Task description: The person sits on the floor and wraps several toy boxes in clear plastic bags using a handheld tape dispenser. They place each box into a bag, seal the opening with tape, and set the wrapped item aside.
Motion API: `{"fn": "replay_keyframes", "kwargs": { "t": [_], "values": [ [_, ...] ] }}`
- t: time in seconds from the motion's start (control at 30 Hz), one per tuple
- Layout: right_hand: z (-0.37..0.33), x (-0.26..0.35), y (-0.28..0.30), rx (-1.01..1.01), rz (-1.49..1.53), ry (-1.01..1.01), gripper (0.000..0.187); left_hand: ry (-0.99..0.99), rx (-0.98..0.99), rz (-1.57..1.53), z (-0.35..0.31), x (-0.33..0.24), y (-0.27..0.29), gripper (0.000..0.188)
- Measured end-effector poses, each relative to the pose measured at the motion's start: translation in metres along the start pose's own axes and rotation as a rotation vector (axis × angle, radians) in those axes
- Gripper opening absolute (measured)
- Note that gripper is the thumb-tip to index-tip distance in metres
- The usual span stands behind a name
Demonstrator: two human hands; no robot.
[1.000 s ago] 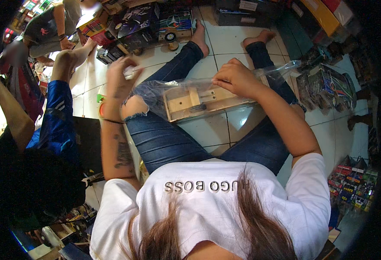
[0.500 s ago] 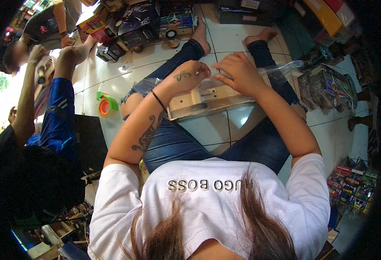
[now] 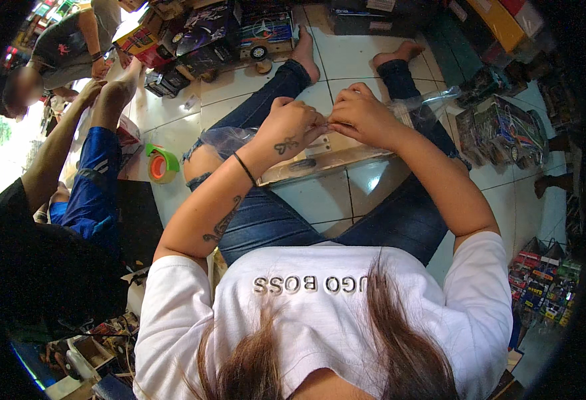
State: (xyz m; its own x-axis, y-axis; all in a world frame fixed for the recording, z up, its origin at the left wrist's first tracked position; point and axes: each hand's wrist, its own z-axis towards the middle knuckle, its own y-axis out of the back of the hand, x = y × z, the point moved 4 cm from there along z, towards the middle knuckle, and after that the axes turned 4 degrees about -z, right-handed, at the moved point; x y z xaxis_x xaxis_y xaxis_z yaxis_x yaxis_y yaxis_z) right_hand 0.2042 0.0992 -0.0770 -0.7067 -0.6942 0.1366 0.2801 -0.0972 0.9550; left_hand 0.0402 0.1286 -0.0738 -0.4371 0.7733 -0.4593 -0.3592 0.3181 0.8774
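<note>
My left hand (image 3: pixel 294 127) and my right hand (image 3: pixel 365 119) meet fingertip to fingertip, both closed in a pinch. What lies between the fingertips is too small to make out. Just beneath them, between my legs, rests a pale wooden toy body (image 3: pixel 346 160) with a dark wheel (image 3: pixel 302 164) on its near side. My hands hide much of its top. Clear plastic film (image 3: pixel 229 139) spreads out around it, to the left over my knee and to the right toward my other leg.
A green tape dispenser (image 3: pixel 163 163) lies on the tiles left of my knee. Boxes (image 3: pixel 209 37) and a toy truck (image 3: pixel 263 37) stand ahead. At right are a plastic-wrapped toy truck (image 3: pixel 506 133) and small packaged toys (image 3: pixel 545 287). Two people sit at left, one in blue trousers (image 3: pixel 86 180).
My hands have come together from slightly apart, and the fingertips now touch. The neighbour at left has moved the hand from a held wooden item to near the knee.
</note>
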Motion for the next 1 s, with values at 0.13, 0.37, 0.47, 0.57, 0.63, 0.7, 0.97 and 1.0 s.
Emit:
{"fn": "replay_keyframes", "kwargs": {
  "t": [0.13, 0.37, 0.47, 0.57, 0.63, 0.7, 0.97, 1.0],
  "values": [
    [-0.048, -0.042, 0.021, 0.203, -0.175, -0.131, 0.019, 0.007, -0.044, -0.027, -0.006, -0.001, 0.001, 0.017],
    [-0.14, -0.101, 0.15, 0.202, -0.568, -0.674, 0.027, -0.119, -0.095, -0.057, -0.005, 0.0, 0.002, 0.016],
    [-0.074, -0.033, 0.145, -0.28, -0.298, -0.418, 0.034, -0.077, -0.059, -0.074, -0.004, 0.001, -0.002, 0.017],
    [-0.009, 0.035, 0.069, -0.141, -0.196, -0.114, 0.039, -0.059, -0.022, 0.009, -0.002, -0.002, 0.0, 0.018],
    [0.01, 0.043, 0.029, -0.026, -0.147, -0.004, 0.018, -0.031, 0.033, -0.099, -0.01, 0.001, 0.007, 0.02],
    [0.01, 0.037, 0.013, -0.154, -0.129, 0.012, 0.009, -0.047, 0.117, -0.173, -0.029, 0.009, 0.019, 0.022],
    [0.008, 0.022, 0.011, -0.139, -0.002, 0.042, 0.011, 0.541, 0.136, -0.308, -0.18, 0.114, 0.106, 0.018],
    [0.01, 0.023, 0.011, -0.135, 0.017, 0.033, 0.012, 0.653, 0.138, -0.152, -0.181, 0.116, 0.111, 0.017]
  ]
}}
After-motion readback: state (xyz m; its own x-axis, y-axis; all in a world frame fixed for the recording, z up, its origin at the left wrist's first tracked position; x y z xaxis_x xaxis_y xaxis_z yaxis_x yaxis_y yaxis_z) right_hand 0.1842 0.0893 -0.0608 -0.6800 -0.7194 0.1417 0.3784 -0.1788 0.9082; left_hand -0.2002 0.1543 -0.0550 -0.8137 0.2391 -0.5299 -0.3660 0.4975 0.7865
